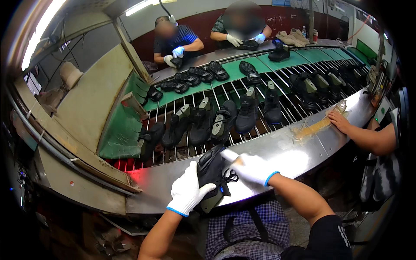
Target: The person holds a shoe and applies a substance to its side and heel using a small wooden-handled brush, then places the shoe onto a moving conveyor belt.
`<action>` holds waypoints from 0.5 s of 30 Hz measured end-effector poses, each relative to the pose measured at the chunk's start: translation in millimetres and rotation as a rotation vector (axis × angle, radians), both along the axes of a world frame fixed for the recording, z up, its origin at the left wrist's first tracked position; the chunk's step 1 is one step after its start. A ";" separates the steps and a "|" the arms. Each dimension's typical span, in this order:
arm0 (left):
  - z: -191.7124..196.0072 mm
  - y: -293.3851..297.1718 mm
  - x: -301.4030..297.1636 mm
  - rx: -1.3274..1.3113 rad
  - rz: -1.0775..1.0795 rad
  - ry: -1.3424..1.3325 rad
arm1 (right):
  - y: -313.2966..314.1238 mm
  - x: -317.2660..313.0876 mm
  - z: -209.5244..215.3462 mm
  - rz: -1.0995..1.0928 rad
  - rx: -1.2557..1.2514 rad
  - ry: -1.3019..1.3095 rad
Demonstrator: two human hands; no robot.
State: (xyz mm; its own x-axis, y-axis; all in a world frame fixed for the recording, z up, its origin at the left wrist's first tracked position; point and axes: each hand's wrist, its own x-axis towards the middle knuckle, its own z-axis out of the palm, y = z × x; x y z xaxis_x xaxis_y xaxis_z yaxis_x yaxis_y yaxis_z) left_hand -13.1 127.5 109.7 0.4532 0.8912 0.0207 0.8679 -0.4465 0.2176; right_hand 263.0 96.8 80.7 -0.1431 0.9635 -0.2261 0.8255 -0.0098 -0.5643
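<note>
My left hand (187,189), in a white knit glove with a blue cuff, grips a black lace-up shoe (209,167) by its side. The shoe is tilted over the near metal ledge, and a grey-green last (212,202) sticks out of its opening toward me. My right hand (253,168), gloved the same way, is beside the shoe's toe and laces. Motion smears its fingers, and whether they hold anything cannot be made out. Just beyond, several black shoes on lasts, such as one with its last showing (223,121), stand in a row on the conveyor bars.
Metal rods form the conveyor (277,89), with a green sheet (234,69) along its far side carrying upturned black soles (188,79). A green flap (119,125) hangs at the machine opening on the left. Two co-workers handle shoes opposite; another person's hand (340,121) rests on the ledge at right.
</note>
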 end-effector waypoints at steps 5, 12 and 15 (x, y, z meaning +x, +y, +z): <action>16.0 9.4 20.5 0.019 -0.056 -0.031 | -54.4 27.5 -65.0 -0.740 0.385 0.166; -5.3 62.4 93.1 0.170 -0.160 0.172 | -65.5 8.4 -90.1 -0.526 0.832 0.093; 71.2 17.5 90.9 0.238 -0.227 0.014 | -66.6 27.9 -102.8 -0.583 0.849 0.211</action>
State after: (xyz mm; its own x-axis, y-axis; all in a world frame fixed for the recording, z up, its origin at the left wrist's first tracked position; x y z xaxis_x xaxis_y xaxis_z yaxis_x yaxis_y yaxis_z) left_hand 77.8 145.0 180.9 0.6413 0.7384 0.2086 0.7427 -0.6657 0.0728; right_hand 291.0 30.2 -22.1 0.4356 0.7263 0.5317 0.7046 0.0924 -0.7035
